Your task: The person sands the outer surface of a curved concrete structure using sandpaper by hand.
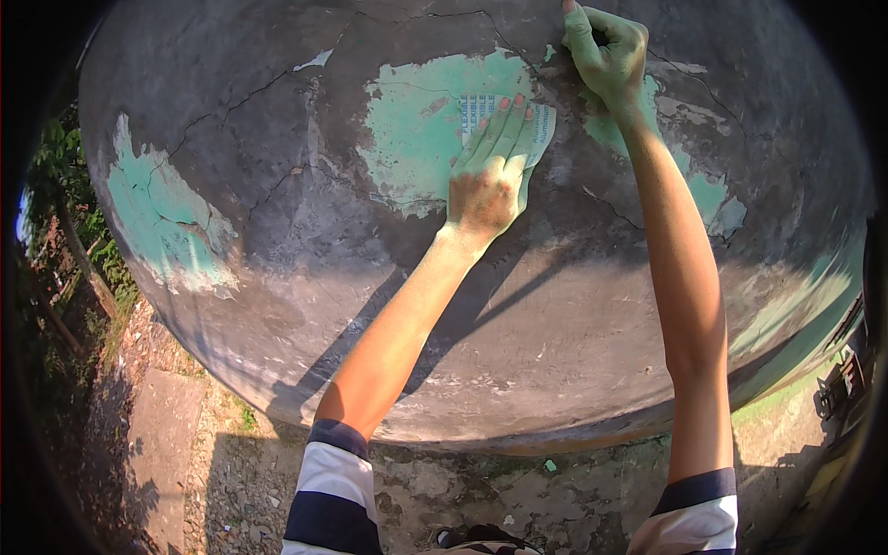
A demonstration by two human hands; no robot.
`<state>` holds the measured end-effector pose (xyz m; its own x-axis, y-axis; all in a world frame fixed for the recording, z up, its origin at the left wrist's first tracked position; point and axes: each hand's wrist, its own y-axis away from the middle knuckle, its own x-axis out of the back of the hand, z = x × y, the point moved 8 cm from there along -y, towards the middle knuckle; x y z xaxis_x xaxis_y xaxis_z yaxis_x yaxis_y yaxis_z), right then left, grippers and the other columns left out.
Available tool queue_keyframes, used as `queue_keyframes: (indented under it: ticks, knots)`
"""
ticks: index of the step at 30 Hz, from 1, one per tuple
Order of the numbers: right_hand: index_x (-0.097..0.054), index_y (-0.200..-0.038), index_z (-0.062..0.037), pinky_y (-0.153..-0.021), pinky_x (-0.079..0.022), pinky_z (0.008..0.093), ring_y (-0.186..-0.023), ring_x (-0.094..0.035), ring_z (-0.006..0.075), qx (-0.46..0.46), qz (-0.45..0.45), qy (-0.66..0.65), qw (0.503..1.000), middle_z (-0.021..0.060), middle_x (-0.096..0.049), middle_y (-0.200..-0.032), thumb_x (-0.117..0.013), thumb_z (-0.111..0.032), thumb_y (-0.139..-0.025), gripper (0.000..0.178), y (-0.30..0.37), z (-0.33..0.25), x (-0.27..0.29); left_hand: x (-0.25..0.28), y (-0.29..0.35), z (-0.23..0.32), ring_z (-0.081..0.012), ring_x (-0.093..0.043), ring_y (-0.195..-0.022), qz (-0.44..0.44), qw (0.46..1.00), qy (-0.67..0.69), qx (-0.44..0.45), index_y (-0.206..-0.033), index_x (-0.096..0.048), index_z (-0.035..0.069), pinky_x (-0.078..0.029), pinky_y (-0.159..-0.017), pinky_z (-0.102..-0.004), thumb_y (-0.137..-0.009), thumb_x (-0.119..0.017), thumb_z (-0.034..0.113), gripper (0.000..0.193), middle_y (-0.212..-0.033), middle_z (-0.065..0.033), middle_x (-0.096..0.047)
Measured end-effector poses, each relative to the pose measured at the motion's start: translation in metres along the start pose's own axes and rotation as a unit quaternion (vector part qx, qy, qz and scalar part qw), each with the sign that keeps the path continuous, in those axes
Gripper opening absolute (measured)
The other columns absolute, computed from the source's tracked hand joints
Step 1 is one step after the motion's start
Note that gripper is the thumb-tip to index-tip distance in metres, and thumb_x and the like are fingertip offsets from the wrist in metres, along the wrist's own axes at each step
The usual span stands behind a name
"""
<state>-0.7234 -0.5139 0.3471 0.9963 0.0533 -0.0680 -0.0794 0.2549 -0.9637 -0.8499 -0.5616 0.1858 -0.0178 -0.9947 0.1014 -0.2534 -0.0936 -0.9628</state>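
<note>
My left hand [488, 190] lies against the cracked grey wall [370, 305], its fingers long and close together. Under them it holds a sheet of sandpaper [546, 137], white-backed with blue print, flat on the wall. The sheet covers the right part of a pale green patch [407, 139], where the grey coat is gone. Higher up and to the right, my right hand [610, 54] is closed close to the wall. Its curled fingers hide whatever may be inside. Pale green dust coats both hands.
More green patches show at the left [162, 208] and below the right hand [708, 194], the right one with a lifted flake [728, 217]. Cracks run across the wall. Rough ground [416, 490] lies at its foot, with plants [60, 157] at the far left.
</note>
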Motion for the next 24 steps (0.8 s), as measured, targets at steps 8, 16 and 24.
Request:
queue_keyframes:
  ticks: [8,16,24]
  knots:
    - [-0.055,-0.061,0.0036,-0.044,-0.032,0.0351,-0.043,-0.039,0.0107,-0.032,-0.003,-0.007,0.999,0.0114,-0.044,-0.048,-0.06,-0.014,-0.095,0.039,0.005,0.015,-0.007,0.001,0.013,-0.006,-0.0304,-0.043,-0.142,0.005,0.999,-0.024,0.032,-0.142,-0.053,0.002,-0.039,-0.115,-0.0456,-0.086,-0.061,0.0,0.056,-0.151,-0.014,-0.048]
    - [-0.053,-0.061,0.0035,-0.044,-0.032,0.0344,-0.046,-0.039,0.0087,-0.029,-0.004,-0.018,0.999,0.0086,-0.044,-0.048,-0.059,-0.015,-0.097,0.041,0.003,0.01,0.016,-0.026,-0.053,-0.032,-0.0324,-0.043,-0.14,-0.341,0.9,-0.008,0.271,-0.141,-0.054,0.005,-0.039,-0.114,-0.0421,-0.078,-0.062,0.009,0.064,-0.151,-0.0138,-0.047]
    - [-0.053,-0.062,0.0029,-0.045,-0.033,0.0356,-0.045,-0.04,0.0116,0.009,0.002,0.0,1.0,0.0129,-0.044,-0.05,-0.06,-0.014,-0.096,0.038,0.007,0.005,-0.015,0.01,-0.015,-0.027,-0.029,-0.042,-0.142,0.0,0.998,-0.055,-0.015,-0.148,-0.045,0.006,-0.038,-0.116,-0.0411,-0.069,-0.064,-0.002,0.082,-0.153,-0.0119,-0.045]
